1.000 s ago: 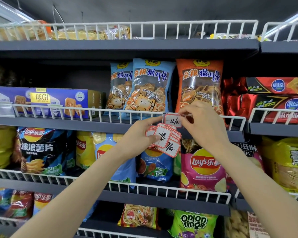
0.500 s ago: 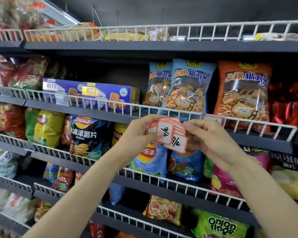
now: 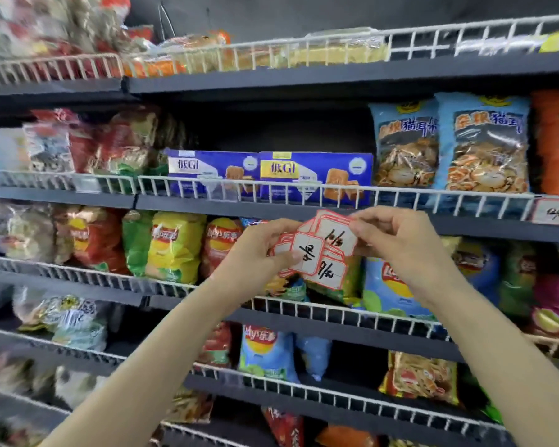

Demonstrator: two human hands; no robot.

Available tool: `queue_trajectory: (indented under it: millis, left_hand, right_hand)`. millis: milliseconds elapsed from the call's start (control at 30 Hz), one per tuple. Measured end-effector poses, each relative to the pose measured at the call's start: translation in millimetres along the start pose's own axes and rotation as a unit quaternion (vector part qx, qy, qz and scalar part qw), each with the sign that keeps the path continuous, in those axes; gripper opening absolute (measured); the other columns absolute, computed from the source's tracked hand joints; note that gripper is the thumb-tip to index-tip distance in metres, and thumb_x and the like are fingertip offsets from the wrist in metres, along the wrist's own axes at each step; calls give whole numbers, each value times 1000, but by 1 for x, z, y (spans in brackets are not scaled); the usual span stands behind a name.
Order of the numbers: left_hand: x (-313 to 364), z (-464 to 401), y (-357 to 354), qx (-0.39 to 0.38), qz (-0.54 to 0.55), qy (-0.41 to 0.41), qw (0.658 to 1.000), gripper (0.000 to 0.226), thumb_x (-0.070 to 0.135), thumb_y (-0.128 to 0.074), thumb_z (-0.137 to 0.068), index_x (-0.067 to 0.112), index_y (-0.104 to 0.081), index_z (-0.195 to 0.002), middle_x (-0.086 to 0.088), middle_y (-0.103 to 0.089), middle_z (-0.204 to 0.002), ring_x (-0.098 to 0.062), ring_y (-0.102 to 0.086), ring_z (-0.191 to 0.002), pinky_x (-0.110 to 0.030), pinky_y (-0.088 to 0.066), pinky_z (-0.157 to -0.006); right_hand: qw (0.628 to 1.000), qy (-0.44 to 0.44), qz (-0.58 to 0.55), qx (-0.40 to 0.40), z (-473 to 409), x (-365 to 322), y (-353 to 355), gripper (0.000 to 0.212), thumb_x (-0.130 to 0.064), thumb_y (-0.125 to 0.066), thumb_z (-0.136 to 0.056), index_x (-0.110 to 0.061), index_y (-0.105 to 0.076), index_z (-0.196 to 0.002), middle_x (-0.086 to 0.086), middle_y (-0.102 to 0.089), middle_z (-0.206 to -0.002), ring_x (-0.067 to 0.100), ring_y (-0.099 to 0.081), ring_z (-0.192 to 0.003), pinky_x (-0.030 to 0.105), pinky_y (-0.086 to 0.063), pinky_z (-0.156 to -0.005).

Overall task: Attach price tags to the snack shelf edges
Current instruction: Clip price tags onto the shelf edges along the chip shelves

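Observation:
My left hand (image 3: 265,250) holds a fanned stack of red-bordered white price tags (image 3: 317,256) with handwritten numbers, in front of the dark shelf edge (image 3: 226,206) below the blue biscuit boxes (image 3: 268,172). My right hand (image 3: 397,243) pinches the top tag of the stack (image 3: 334,232) at its upper right corner. One price tag (image 3: 554,211) is stuck on the shelf edge at the far right, under the cat-print snack bags (image 3: 449,146).
White wire rails (image 3: 271,188) run along each dark shelf front. Crisp bags (image 3: 171,246) fill the shelf below, more snack packets lie lower down and on the top shelf (image 3: 255,56). The left side is blurred.
The view has swung left along the shelves. My right hand left the tag stuck on the rail and came back to the stack, now gripping its top tag.

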State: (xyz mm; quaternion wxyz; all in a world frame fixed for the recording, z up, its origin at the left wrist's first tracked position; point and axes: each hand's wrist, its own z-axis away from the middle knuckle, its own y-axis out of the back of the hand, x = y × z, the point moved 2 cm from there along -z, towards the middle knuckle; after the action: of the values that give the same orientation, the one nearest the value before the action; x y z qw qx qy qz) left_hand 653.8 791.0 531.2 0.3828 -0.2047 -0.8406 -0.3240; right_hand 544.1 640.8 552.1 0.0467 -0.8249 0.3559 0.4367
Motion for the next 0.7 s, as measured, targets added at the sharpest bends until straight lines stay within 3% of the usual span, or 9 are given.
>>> queue_trajectory:
  millis: [333,500,633,700]
  left_hand:
    - [-30,-18,41,19,32,9,999,29,2,-55,-90,16,-60,-115,0,-71,-104,-8,-67,-96,-22,-55,-84]
    - [-38,-31,47,10,14,5,1000,31,2,-55,-90,19,-58,-115,2,-70,-106,-8,-66,-99,-32,-54,-89]
    - [-44,-37,49,2,5,8,1000,31,3,-56,-89,20,-58,-116,2,-70,-106,-9,-67,-99,-37,-55,-89]
    - [-46,-40,51,3,4,9,1000,31,3,-55,-89,19,-57,-115,1,-70,-106,-10,-67,-99,-39,-55,-89]
  right_hand:
    - [1000,-1,15,7,-27,1,-51,25,-1,-63,-84,-25,-68,-77,-10,-71,-64,3,-66,-60,17,-54,-56]
    - [998,0,59,1,-45,13,-53,22,-4,-61,-86,-23,-71,-94,-8,-72,-84,8,-69,-73,21,-57,-65]
    - [999,-6,53,-1,-51,21,-56,24,-4,-63,-85,-27,-71,-87,-9,-72,-82,6,-70,-75,19,-57,-65]
    - [999,-18,50,-7,-55,22,-58,22,-1,-63,-84,-19,-72,-95,-5,-72,-83,8,-70,-76,20,-57,-66]
